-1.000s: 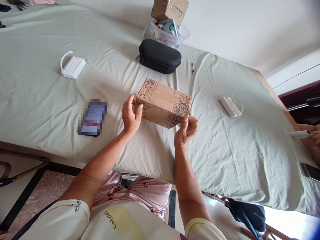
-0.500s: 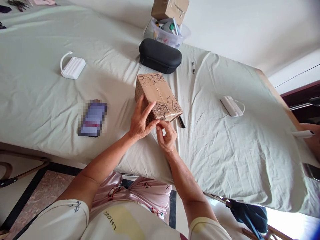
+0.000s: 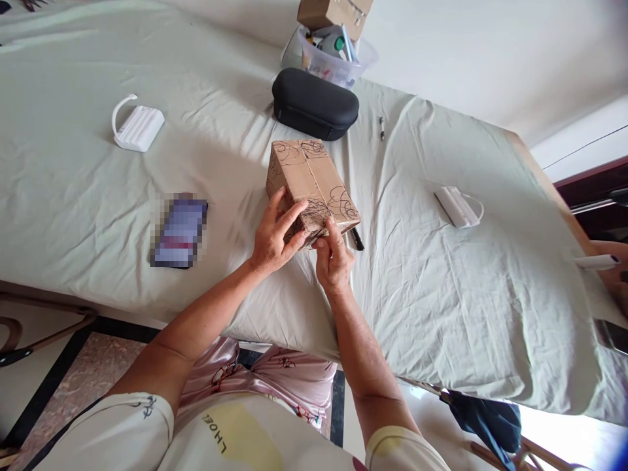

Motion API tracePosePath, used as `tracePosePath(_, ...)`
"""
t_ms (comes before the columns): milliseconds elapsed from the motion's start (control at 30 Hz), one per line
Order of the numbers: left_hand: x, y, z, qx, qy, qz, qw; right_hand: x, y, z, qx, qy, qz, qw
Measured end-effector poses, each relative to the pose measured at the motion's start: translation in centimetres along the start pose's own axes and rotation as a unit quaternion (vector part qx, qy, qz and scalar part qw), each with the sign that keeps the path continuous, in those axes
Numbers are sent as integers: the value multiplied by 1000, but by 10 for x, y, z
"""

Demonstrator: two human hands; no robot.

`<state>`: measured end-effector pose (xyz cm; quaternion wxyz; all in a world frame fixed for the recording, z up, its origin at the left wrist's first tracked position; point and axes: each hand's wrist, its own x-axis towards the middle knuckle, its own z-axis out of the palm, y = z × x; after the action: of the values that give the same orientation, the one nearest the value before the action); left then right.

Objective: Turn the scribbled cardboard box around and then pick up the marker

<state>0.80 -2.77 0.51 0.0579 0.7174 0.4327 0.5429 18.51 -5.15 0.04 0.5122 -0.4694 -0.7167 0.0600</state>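
A brown cardboard box [image 3: 309,180], with black scribbled loops and a taped seam along its top, lies at a slant in front of me. My left hand [image 3: 279,232] grips its near left corner, fingers spread over the side and top, thumb at the front. My right hand [image 3: 336,258] is at the near end, index finger pressed on the seam at the top edge. Its thumb touches the front just below, and the other fingers are curled. Beside the box's near right corner a black pen [image 3: 357,239] sticks out, partly hidden by the box.
Behind the box lies a black hard case [image 3: 315,104], with a plastic basket [image 3: 330,64] and another carton [image 3: 338,16] beyond. A blurred phone [image 3: 179,232] and white power bank [image 3: 140,129] lie left; another power bank [image 3: 457,207] and a small pen [image 3: 382,129] lie right. Another person's hand [image 3: 611,261] shows at right.
My right hand has shifted right along the box's near edge, its index finger now reaching onto the top seam. My left hand stays on the box, which has barely moved.
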Motion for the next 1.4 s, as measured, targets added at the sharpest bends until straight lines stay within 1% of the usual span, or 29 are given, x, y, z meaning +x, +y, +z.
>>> tracePosePath(133,0,-5,2,-7,17,35,999,3,11,-7,-30,44,4,999)
tracePosePath(233,1,-7,2,-16,23,41,999,6,15,-11,-33,82,40,995)
tracePosePath(400,3,-7,1,-35,35,56,997,13,15,-17,-19,150,100,983)
tracePosePath(567,4,-8,-1,-35,32,47,998,16,17,-20,-7,163,135,977)
tracePosePath(667,5,-8,-3,-44,27,29,998,14,21,-17,24,170,145,974)
tracePosePath(767,6,-9,-5,-50,23,3,999,11,23,-13,52,145,157,976)
tracePosePath(933,6,-13,-4,-58,28,-43,997,10,24,-10,58,70,170,981)
tracePosePath(1000,5,-15,-2,-71,25,-72,995,11,25,-10,56,45,187,980)
tracePosePath(1100,5,-17,1,-90,15,-136,986,13,29,-12,34,2,206,978)
tracePosePath(1167,5,-19,1,-86,-13,-180,980,13,32,-12,13,-32,207,978)
tracePosePath(1267,8,-20,-1,-27,-90,-238,967,13,38,-12,-20,-71,206,976)
tracePosePath(1333,9,-17,-2,40,-148,-257,954,14,40,-12,-49,-94,206,973)
tracePosePath(1400,10,-14,-4,102,-195,-256,941,13,42,-11,-81,-113,204,969)
